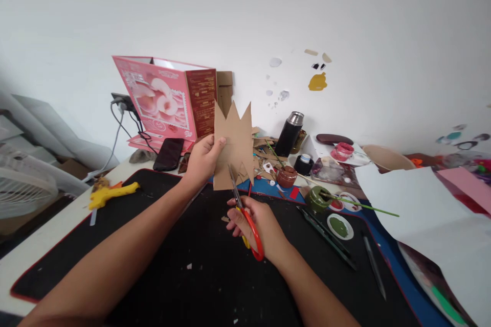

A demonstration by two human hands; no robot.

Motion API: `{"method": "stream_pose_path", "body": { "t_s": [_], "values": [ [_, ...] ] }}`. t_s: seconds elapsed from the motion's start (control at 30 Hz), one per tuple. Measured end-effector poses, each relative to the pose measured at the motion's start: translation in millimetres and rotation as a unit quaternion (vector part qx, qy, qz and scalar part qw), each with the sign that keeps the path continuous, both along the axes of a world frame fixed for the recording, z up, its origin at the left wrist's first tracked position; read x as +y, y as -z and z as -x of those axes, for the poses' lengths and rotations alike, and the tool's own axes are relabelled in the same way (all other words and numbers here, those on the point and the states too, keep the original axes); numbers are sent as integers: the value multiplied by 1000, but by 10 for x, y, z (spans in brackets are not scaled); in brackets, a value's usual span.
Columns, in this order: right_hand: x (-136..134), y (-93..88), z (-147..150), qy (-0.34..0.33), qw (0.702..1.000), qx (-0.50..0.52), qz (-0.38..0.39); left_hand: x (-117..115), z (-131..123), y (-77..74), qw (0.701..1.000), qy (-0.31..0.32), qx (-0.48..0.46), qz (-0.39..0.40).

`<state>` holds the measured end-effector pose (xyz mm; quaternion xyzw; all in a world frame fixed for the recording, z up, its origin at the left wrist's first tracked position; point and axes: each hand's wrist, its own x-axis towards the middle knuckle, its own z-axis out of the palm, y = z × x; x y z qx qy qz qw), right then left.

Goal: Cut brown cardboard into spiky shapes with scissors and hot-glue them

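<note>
My left hand (205, 158) grips the left edge of a brown cardboard piece (233, 138), thumb on its front face. The cardboard stands upright with pointed zigzag peaks along its top, and a notch is cut into its lower right part. My right hand (255, 225) is closed round the red and yellow handles of a pair of scissors (237, 195). Their blades point up and lie at the lower middle of the cardboard.
Behind stand a pink box (163, 99) and a black flask (289, 134). A yellow glue gun (115, 195) and phone (169, 154) lie left. Right are paint jars (317, 199), pens (326, 235) and white paper (406, 204). A black mat (215, 276) covers the front.
</note>
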<state>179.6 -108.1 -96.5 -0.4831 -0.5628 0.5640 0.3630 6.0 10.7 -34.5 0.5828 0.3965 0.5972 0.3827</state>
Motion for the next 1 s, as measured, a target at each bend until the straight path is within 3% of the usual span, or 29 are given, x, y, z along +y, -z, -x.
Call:
{"method": "stream_pose_path", "body": {
  "t_s": [0.2,1.0],
  "values": [
    [-18,-42,-23,-8,999,-33,-23,17,-9,46,1000,-17,2,-9],
    [-57,-101,18,34,970,-201,-130,62,-55,187,998,15,-47,30]
  ]
}}
